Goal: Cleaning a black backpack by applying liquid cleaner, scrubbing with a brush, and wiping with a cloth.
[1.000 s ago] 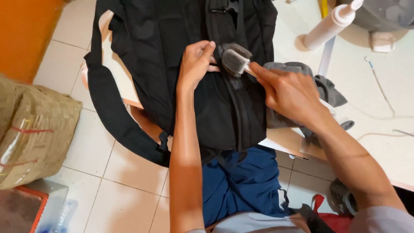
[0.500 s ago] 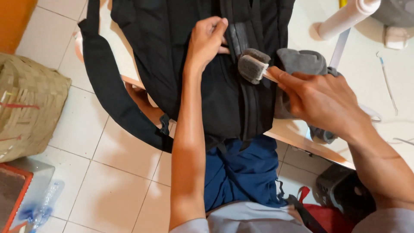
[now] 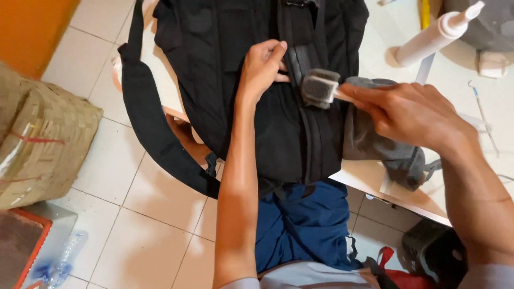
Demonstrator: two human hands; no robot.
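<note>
A black backpack lies over the table edge, its shoulder strap hanging toward the floor. My left hand presses on the backpack's middle, fingers pinching the fabric beside a vertical strap. My right hand grips the wooden handle of a small grey brush, whose bristle head rests on the backpack just right of my left fingers. A grey cloth lies under my right hand on the table.
A white tube with a nozzle stands on the white table at the back right. A woven basket sits on the tiled floor at left. A dark stool is under the table. My blue shorts show below.
The view has shifted so the backpack sits higher and closer. My right hand has brought the brush head slightly left and down along the backpack; my left hand still holds the fabric.
</note>
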